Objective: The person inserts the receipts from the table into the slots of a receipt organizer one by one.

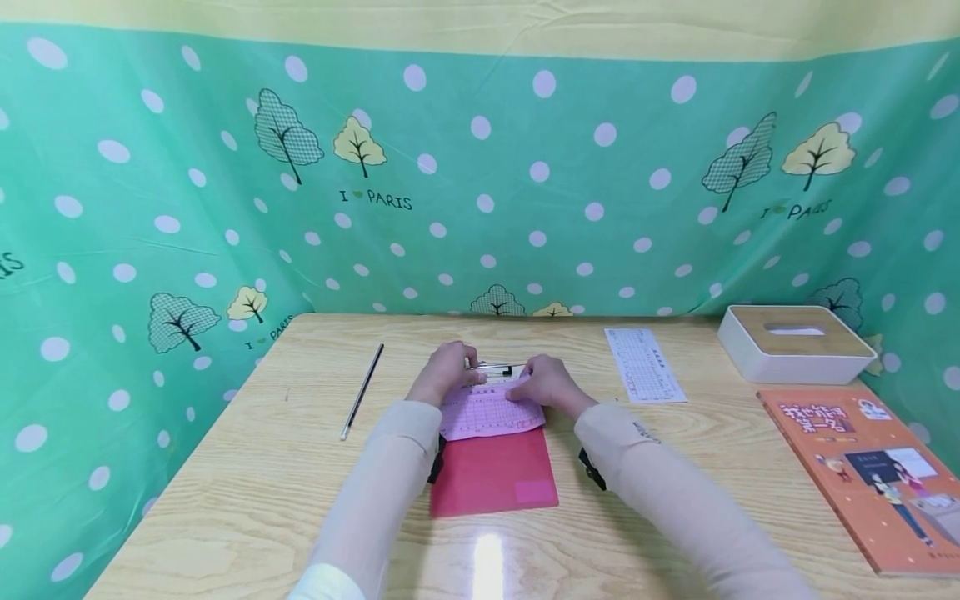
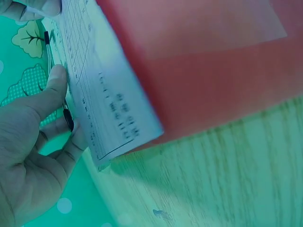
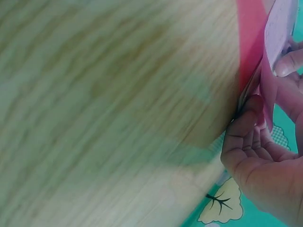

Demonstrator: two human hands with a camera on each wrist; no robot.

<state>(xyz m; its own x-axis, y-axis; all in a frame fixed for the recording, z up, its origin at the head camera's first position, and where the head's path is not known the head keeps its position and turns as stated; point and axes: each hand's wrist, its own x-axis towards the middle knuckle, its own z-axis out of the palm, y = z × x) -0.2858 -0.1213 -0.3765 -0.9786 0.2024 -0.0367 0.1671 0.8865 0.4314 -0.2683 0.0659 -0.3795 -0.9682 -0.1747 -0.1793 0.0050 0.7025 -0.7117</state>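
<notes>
Pale sleeves [image 1: 667, 508] reach in nearest my camera, flanking the red folder [image 1: 487, 479] at mid-table, its long axis running away from me, metal clip [image 1: 507, 372] at the far end. I see the left hand [image 1: 444, 373] curled on that clip, the right hand [image 1: 552, 383] pinching the pink sheet [image 1: 491, 415] by its far right edge. Past the folder's side edges I have tabletop [image 1: 247, 492] to move over, left to the pen [image 1: 363, 392], right to the printed slip [image 1: 645, 365].
</notes>
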